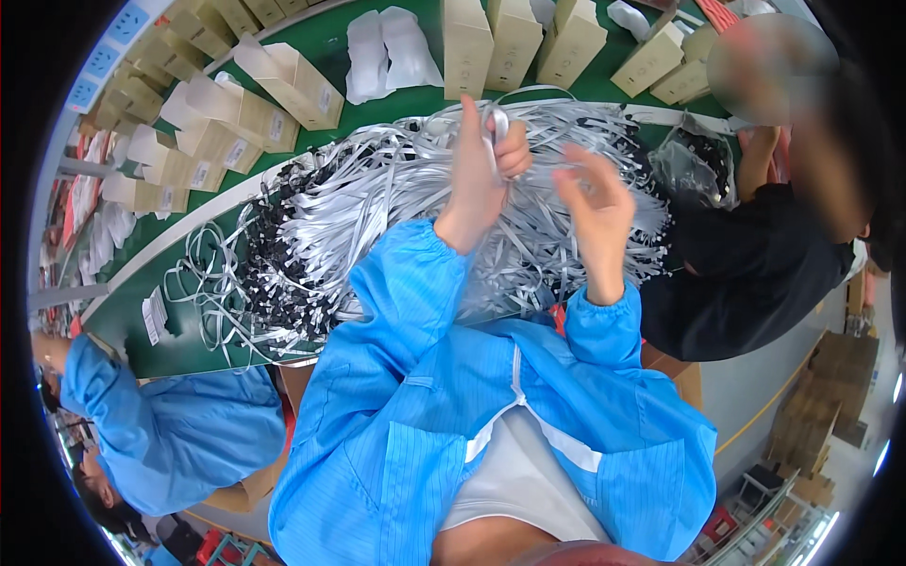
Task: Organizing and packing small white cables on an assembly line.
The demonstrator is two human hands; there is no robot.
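Observation:
Raised over the pile, my left hand [481, 174] has its thumb pointing up and its other fingers curled around a looped flat silver-grey strap [497, 127]. To its right is my right hand [599, 203], slightly blurred, with fingers bent and apart; no object shows between them. Beneath both hands spreads a large heap of flat silver-grey straps [349, 212] with small black ends, tangled together. Some loose straps [212, 292] trail off toward the left side of the green table [203, 349].
Open beige boxes [293, 85] line the table's back and left. White wrapped packets [382, 57] lie among them. A clear plastic bag [694, 165] with black pieces sits right of the heap. A person in black [755, 264] is close at right, another in blue [189, 424] at left.

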